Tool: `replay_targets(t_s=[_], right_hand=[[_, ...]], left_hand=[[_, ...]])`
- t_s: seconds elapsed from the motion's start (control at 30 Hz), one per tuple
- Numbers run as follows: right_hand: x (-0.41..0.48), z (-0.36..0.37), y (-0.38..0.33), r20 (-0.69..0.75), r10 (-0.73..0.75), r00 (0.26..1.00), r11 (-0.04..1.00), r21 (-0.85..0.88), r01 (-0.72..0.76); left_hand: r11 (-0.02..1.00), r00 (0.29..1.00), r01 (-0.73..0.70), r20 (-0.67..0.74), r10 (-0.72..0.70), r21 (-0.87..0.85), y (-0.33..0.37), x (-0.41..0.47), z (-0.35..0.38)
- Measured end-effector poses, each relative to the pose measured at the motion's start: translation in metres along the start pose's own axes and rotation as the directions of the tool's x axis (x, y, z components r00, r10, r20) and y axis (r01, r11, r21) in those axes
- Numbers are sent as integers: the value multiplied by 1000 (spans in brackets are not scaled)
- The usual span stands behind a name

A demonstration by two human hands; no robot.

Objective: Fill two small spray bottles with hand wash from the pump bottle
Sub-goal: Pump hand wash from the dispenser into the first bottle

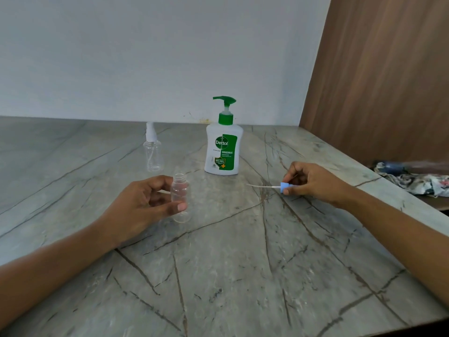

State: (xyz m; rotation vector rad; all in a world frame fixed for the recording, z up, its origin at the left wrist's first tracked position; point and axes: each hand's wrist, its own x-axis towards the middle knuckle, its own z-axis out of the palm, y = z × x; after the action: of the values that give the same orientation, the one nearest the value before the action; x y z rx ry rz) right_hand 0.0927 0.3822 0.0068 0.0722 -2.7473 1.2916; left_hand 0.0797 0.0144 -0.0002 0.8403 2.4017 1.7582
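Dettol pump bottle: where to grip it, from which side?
Best to grip the Dettol pump bottle round its wide white body, below the green collar, from the right of the view. It stands upright with its spout pointing left, so that approach leaves the spout clear.

Clear glossy plastic bottle [180, 198] on a smooth veined stone table [243, 263] (wood-grain panel [388, 81] beside).

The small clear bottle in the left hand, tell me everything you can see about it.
The small clear plastic bottle is round-bodied with a short threaded neck, uncapped and apparently empty. It is upright, its base at or just above the grey veined stone tabletop, nearer than the white hand-wash bottle with the green pump. The left hand holds it, fingers curled round its side, thumb across its front.
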Motion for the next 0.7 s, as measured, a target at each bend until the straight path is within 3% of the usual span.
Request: replay_targets(t_s=[0.17,0.27,0.37,0.43,0.57,0.7], right_hand=[[0,-2,-6,122,-106,987,915,-376,145],[4,-6,-15,235,-170,957,831,-488,268],[3,-8,-14,303,-199,932,813,-481,330],[2,-9,-10,269,-233,935,829,-447,335],[0,-15,-11,126,-154,980,925,-331,187],[0,-11,-9,231,-37,972,957,-272,101]], left_hand=[[1000,1000,-8,14,8,-2,-1,0,-1],[1000,1000,-13,20,13,-1,-2,0,-2],[1000,1000,-9,22,10,-4,-2,1,-2],[1000,1000,-15,27,15,-1,-2,1,-2],[1000,999,-10,35,10,-2,-2,0,-2],[1000,999,-5,34,5,2,-1,0,-2]])
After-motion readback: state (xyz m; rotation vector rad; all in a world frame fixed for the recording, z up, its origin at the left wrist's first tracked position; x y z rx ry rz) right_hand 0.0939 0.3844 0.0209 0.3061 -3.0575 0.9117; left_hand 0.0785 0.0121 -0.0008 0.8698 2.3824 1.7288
